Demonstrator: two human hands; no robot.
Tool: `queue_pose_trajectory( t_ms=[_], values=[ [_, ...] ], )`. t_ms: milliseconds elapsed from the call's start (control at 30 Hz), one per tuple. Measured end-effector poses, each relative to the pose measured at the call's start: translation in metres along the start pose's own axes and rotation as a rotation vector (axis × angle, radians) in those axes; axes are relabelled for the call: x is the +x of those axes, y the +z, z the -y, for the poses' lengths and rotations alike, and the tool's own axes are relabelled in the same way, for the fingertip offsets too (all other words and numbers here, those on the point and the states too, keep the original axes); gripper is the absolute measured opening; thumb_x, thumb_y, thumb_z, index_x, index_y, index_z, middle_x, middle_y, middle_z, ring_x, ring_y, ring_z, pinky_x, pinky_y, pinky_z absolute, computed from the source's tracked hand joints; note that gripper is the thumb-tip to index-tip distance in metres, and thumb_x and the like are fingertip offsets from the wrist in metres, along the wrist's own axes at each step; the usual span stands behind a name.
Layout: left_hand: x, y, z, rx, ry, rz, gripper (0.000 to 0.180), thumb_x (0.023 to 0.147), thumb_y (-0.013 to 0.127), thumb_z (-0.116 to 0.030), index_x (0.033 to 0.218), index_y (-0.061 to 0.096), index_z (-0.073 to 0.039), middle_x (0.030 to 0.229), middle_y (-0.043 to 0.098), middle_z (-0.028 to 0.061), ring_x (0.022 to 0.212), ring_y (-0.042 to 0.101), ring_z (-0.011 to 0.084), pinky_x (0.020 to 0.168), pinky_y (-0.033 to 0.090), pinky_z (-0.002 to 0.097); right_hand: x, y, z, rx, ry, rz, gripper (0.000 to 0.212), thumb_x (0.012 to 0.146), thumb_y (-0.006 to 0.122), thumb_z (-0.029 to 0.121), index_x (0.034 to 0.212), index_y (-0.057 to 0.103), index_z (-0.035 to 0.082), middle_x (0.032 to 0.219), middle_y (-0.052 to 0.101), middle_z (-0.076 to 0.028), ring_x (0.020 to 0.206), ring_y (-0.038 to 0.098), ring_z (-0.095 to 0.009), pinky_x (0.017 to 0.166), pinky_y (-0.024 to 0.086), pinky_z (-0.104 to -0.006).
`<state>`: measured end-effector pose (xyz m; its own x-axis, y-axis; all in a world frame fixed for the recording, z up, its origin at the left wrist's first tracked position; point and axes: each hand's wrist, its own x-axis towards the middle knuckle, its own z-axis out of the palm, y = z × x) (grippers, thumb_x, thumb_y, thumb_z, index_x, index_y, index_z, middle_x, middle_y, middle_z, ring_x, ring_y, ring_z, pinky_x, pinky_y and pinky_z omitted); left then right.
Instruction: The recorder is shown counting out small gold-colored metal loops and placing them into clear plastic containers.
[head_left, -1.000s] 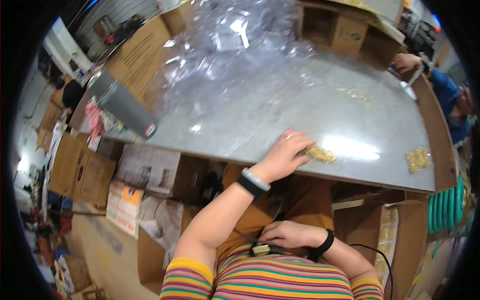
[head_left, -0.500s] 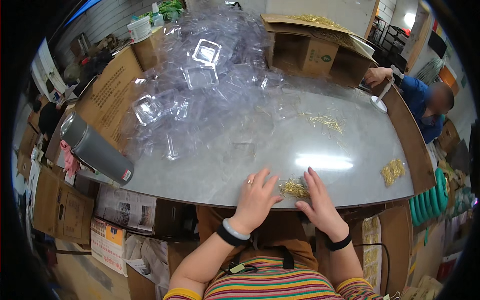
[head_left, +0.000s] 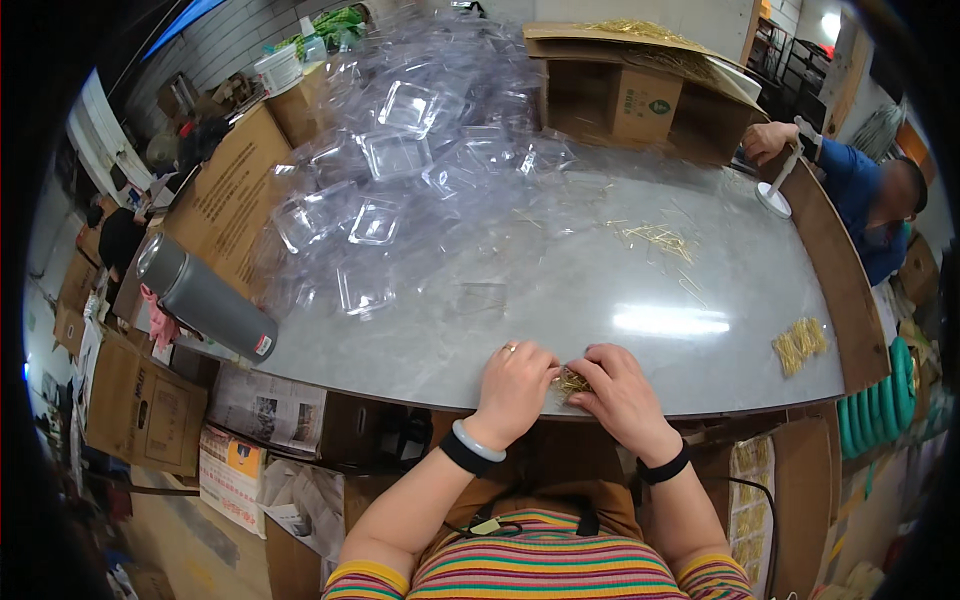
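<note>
Gold wire bundle point(head_left: 572, 386) at near edge of table point(head_left: 400, 345); right hand point(head_left: 617, 394) pinches it, left hand point(head_left: 516, 388) curls against it, grip unclear. Probably light, springy, tangle-prone; best held mid-length.

We're looking down from the wearer's head here, a wide fisheye, upright, facing out across the grey surface point(head_left: 420, 350), straight edges bowing toward the rim of the view! It's close in, striped shirt point(head_left: 560, 565) filling the lower edge, left hand point(head_left: 514, 392) and right hand point(head_left: 624, 395) just below centre, pale wall point(head_left: 640, 11) well off up top.
</note>
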<state>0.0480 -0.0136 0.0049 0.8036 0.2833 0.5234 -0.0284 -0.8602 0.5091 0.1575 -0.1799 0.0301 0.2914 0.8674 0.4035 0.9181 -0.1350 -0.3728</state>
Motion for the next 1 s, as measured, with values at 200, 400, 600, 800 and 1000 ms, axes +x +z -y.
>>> queue_pose_trajectory(
  t_ms=[200,400,600,800,1000],
  values=[
    [0.006,-0.009,-0.009,-0.201,-0.082,0.015,0.040,0.089,0.071,-0.018,0.123,0.059,-0.001,0.123,0.058,0.0203,0.119,0.053,0.0411,0.102,0.043,0.0469,-0.015,-0.009,-0.009,0.310,0.205,-0.130,0.039,0.092,0.066,0.010,0.129,0.056,0.001,0.130,0.052,-0.019,0.122,0.051,-0.038,0.103,0.044,-0.0423],
    [0.000,-0.005,-0.017,0.008,0.155,0.298,0.065,0.087,0.074,-0.027,0.139,0.047,0.003,0.140,0.049,0.0206,0.138,0.040,0.0406,0.118,0.031,0.0513,-0.048,0.005,0.016,0.304,0.361,-0.250,0.061,0.091,0.057,0.001,0.148,0.033,-0.004,0.153,0.030,-0.028,0.141,0.034,-0.045,0.117,0.030,-0.0468],
    [0.002,0.001,-0.010,0.002,0.230,0.313,0.058,0.087,0.073,-0.021,0.134,0.050,0.003,0.131,0.051,0.0186,0.134,0.043,0.0390,0.116,0.032,0.0524,-0.013,0.014,0.028,0.556,0.253,-0.187,0.085,0.078,0.055,-0.004,0.154,0.019,-0.003,0.157,0.021,-0.030,0.148,0.021,-0.046,0.121,0.022,-0.0494],
    [-0.005,0.001,-0.014,0.004,0.149,0.228,0.058,0.088,0.072,-0.016,0.137,0.048,0.003,0.131,0.053,0.0196,0.131,0.047,0.0380,0.115,0.035,0.0525,-0.010,-0.015,-0.001,0.478,0.153,0.013,0.084,0.079,0.071,0.002,0.152,0.029,0.000,0.151,0.037,-0.025,0.142,0.035,-0.041,0.117,0.033,-0.0446],
    [-0.007,0.000,-0.007,-0.067,0.165,0.227,0.065,0.086,0.072,-0.010,0.142,0.042,0.003,0.134,0.052,0.0244,0.129,0.048,0.0428,0.113,0.036,0.0544,-0.012,-0.011,-0.010,0.220,0.141,0.086,0.065,0.085,0.070,0.003,0.143,0.041,-0.002,0.142,0.047,-0.025,0.133,0.045,-0.043,0.110,0.040,-0.0485]
  ],
)
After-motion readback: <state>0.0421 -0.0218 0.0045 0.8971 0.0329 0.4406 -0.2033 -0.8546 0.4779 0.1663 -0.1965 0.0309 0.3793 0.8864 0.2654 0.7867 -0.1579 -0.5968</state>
